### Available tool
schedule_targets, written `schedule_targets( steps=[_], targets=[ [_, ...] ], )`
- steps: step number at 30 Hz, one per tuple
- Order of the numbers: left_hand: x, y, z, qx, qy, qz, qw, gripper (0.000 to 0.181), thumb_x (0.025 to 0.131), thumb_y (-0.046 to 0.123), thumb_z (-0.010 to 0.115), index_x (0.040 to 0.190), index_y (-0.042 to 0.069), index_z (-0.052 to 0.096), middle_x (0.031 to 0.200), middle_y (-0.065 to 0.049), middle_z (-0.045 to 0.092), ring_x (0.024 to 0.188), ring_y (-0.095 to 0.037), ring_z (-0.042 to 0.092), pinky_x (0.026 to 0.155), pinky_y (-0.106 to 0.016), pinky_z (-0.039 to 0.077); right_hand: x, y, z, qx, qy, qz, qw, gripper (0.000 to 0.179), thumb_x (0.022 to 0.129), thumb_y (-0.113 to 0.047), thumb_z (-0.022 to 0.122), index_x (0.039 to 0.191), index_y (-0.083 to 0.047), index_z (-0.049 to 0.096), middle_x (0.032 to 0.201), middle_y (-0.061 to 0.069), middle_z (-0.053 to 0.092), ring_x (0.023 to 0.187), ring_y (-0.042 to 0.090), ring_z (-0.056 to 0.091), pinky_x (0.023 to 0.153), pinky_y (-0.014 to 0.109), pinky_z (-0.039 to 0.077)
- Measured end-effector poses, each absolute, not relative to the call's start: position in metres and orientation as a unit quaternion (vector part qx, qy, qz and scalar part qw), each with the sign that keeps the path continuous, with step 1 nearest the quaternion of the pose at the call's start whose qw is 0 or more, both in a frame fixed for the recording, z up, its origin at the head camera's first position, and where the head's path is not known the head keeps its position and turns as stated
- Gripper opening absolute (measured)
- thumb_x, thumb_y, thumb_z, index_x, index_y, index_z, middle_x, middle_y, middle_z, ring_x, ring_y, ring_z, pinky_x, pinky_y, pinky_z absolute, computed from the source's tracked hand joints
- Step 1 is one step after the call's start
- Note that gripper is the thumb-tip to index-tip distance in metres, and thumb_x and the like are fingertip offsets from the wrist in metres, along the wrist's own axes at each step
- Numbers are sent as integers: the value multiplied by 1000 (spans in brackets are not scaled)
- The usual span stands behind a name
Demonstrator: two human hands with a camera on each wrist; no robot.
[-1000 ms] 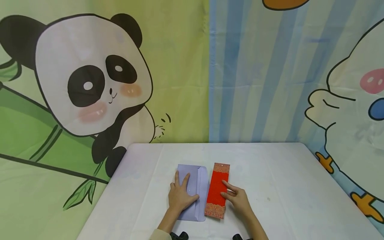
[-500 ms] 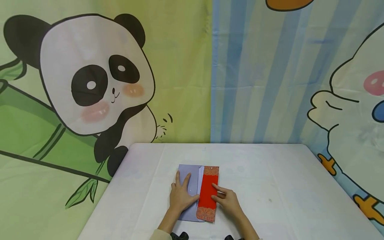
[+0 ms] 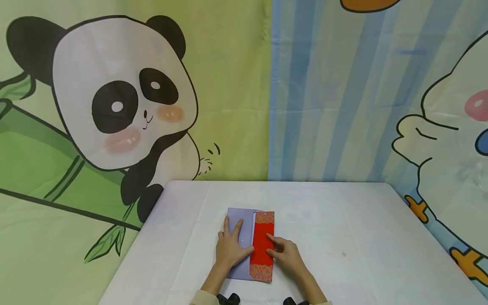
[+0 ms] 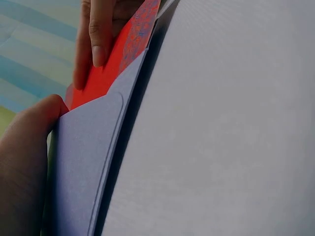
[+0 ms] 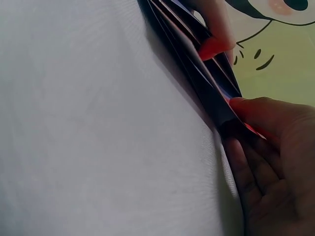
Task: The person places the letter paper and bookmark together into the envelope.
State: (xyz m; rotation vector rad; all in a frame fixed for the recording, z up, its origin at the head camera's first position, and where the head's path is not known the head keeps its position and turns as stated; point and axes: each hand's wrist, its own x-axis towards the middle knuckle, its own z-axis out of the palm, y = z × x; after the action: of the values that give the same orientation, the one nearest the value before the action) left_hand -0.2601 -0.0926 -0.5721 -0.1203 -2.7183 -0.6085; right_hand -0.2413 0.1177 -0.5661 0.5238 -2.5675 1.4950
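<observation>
A lavender envelope [image 3: 244,216] lies on the white table under my left hand [image 3: 230,250]. The fingers of that hand are spread over its face, and the thumb rests at its long opening on the right side. My right hand [image 3: 287,254] pinches a red envelope [image 3: 262,241] with patterned ends by its right edge, thumb and fingers on either side. The red envelope overlaps the lavender flap. In the left wrist view, its leading edge is hidden behind the lavender front panel [image 4: 81,162], just inside the opening.
The white table [image 3: 343,224] extends around both hands. Behind it hangs a printed cloth backdrop [image 3: 228,84] with a panda and another cartoon figure. Dark wrist straps [image 3: 228,299] show at the lower edge of the head view.
My right hand has carried the red envelope leftward from beside the lavender envelope onto its flap and to its opening. My left hand stays on the lavender envelope.
</observation>
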Motion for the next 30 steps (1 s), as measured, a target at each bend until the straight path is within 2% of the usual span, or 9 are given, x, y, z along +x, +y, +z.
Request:
schedule_targets(
  steps=[4,8,11,18,24,30],
  targets=[
    [-260,-93,-572,-42,-960,-212,179,86,60,58,66,137,25,46,149,-19,19,80,-26,43,55,-29,38,-243,116,-566,172,-842,510,42,47,78,-14,72,122,-4,60,115,19,61,85,20,65,75,28,50],
    [-259,-93,-572,-44,-961,-208,177,86,61,59,65,137,25,45,149,-19,19,80,-25,43,55,-29,38,-244,112,-565,172,-850,496,41,46,79,-16,72,123,-8,61,116,14,62,97,23,61,84,35,47],
    [-259,-93,-572,-46,-962,-207,174,86,61,59,65,138,25,45,149,-19,18,80,-25,43,55,-28,37,-244,108,-564,174,-863,471,53,45,79,-18,72,122,-11,62,113,10,63,100,24,58,86,37,45],
    [-259,-92,-571,-46,-961,-208,175,85,62,59,64,138,25,45,149,-18,18,81,-25,43,54,-28,36,-249,103,-565,184,-876,440,70,47,76,-21,74,121,-14,63,101,0,65,83,13,51,73,28,43],
    [-259,-91,-571,-50,-960,-205,184,85,61,59,65,137,25,46,149,-19,19,79,-24,42,53,-27,35,-254,104,-565,212,-871,437,75,57,73,-16,76,126,-8,57,79,-4,53,72,11,43,63,24,38],
    [-258,-92,-570,-48,-960,-203,187,86,60,59,66,136,25,47,148,-18,20,78,-24,42,53,-27,34,-257,103,-565,228,-871,431,67,59,74,-15,75,128,-6,55,82,-4,56,72,12,41,63,24,36]
  ],
)
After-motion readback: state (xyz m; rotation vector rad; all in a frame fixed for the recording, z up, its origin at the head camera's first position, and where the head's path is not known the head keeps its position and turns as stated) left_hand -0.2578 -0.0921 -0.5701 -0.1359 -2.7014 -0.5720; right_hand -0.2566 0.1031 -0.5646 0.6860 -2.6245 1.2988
